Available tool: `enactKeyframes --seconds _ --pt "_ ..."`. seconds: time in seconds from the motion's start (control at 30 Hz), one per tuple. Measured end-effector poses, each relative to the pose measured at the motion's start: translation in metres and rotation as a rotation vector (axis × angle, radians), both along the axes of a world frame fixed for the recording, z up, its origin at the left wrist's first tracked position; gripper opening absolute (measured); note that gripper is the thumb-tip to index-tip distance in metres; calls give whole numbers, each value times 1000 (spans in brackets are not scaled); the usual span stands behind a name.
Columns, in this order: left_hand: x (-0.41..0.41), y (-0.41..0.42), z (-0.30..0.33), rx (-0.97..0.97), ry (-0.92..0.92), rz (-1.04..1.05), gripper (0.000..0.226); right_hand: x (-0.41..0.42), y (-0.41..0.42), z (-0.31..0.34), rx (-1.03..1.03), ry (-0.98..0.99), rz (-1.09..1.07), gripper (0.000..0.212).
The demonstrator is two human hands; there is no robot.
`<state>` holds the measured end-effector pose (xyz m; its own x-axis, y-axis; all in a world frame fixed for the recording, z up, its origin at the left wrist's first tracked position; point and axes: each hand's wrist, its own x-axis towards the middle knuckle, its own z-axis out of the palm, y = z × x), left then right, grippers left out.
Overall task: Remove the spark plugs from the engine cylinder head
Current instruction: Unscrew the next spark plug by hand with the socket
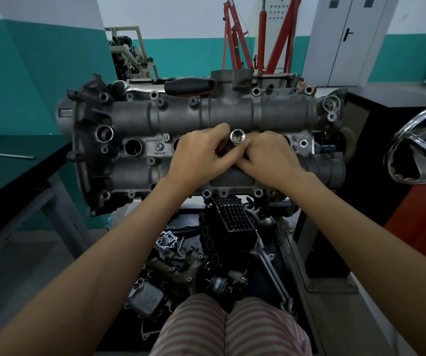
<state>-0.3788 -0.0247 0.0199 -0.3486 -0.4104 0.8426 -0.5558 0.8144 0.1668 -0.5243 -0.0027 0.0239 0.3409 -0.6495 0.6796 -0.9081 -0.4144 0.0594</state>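
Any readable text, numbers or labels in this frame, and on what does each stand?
"Form 10": my best reading of the blurred raised casting on the cylinder head, left of the left hand.
A stamped code above it: too blurred to read.
Nothing legible on the socket or near the right hand.

Cylinder head at centre frame, hands met over its middle

The cylinder head (134, 119) is spread across the middle of the frame; the left hand (196, 155) and right hand (271, 160) are placed on it side by side, with a socket (237, 136) held upright between them. A table (14, 173) is seen at left, a hoist (258, 34) behind, loose engine parts (206, 253) below, a handwheel (422, 145) at right
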Motion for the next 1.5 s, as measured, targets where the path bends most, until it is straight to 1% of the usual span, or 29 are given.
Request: enactKeyframes --seconds 0.07,0.17,0.2,0.27,0.37,0.57,0.63,0.73,0.8,0.93,1.03,1.13,1.3,1.37,1.43,1.5 --pt "0 1 -1 -26 -10 6 34 0 -1 -1 12 19 -1 31" --pt "0 3 0 -16 10 -16 17 -2 -3 -1 17 -9 8 33" --pt "0 3 0 -19 16 -11 15 -2 -3 -2 21 -17 12 33" --pt "-1 1 -1 -33 35 11 20 -2 -4 -2 28 -25 15 36" --pt "0 -2 -2 -25 56 17 35 -2 -5 -3 19 2 -20 43" --pt "0 -1 -1 5 -2 4 46 -2 -6 -3 17 26 -35 30" --pt "0 0 -2 -9 -11 -1 42 -2 -4 -2 19 12 -14 28" --pt "-1 3 -1 -41 -12 0 28 -1 -1 -1 18 -26 7 28" --pt "-2 4 0 -39 -9 -4 21 -1 -1 -2 15 -18 -1 29" --pt "-1 1 0 -10 22 17 30 -2 -4 -1 11 11 -33 37" --pt "-1 -1 0 -11 29 2 36 -2 -6 -1 10 12 -39 34" --pt "-1 0 0 -3 -7 17 38 -2 -6 -2 12 24 -20 30" --pt "-2 2 -1 -54 -21 35 26 -1 -3 -1 59 -41 10 24" --pt "-3 1 -2 -53 -24 50 27 -1 -4 -1 64 -44 3 29" --pt "-2 -1 -2 -56 -16 45 30 -1 -5 -1 50 -34 -18 42" --pt "-2 -2 -2 -56 -5 36 35 -2 -5 -1 37 -28 -17 45"
